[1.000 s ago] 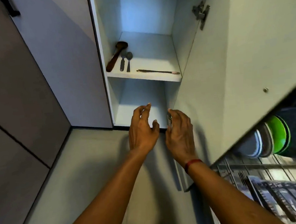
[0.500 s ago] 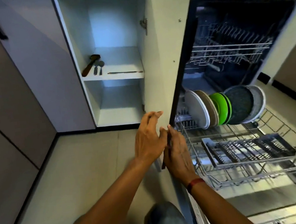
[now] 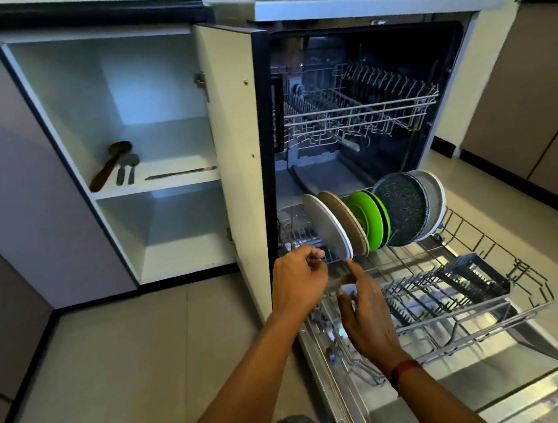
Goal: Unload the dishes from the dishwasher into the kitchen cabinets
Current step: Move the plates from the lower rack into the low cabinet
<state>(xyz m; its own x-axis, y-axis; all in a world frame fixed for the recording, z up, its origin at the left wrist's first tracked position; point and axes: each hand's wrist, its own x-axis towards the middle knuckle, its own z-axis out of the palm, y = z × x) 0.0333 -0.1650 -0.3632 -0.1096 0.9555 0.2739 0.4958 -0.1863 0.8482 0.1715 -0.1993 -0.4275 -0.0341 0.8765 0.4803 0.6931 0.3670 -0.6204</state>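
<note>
Now both hands have left the cabinet [image 3: 178, 249] and come across to the dishwasher's lower rack [image 3: 414, 266], so another dish looks next. The left hand [image 3: 298, 281] hovers, fingers curled on nothing I can see. The right hand [image 3: 363, 305] has its fingers spread, forefinger nearly at the white plate [image 3: 327, 227], which stands first in the row.

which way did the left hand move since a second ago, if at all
Yes. The left hand went right: from the cabinet's lower opening, past the open cabinet door, to beside the white plate.
</note>
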